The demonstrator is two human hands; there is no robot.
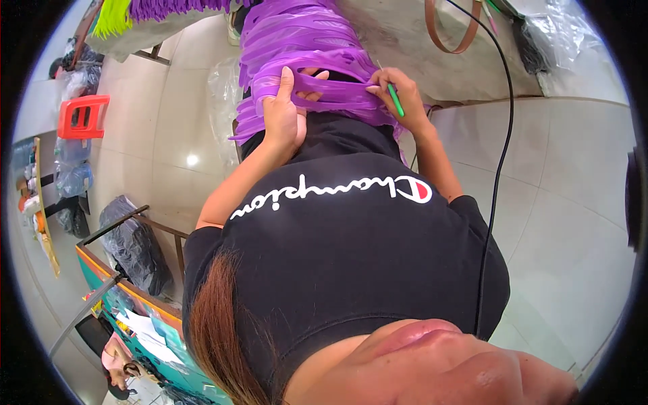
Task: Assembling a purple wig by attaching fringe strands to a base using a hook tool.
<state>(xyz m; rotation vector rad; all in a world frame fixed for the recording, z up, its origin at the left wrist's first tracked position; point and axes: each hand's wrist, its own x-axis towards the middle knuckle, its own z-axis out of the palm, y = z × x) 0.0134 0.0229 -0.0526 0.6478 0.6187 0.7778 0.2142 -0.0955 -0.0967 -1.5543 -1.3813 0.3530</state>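
Purple plastic strips (297,34) lie layered before you at far centre; the loose ones could tangle if they slip over each other. Your left hand (284,113) spreads thumb and fingers among them. Your right hand (403,94) pinches a strip's right end while holding a green-handled tool (395,101), which might snag neighbouring strips if it swings.

The strips (304,34) are purple, the slim handle (395,101) green.
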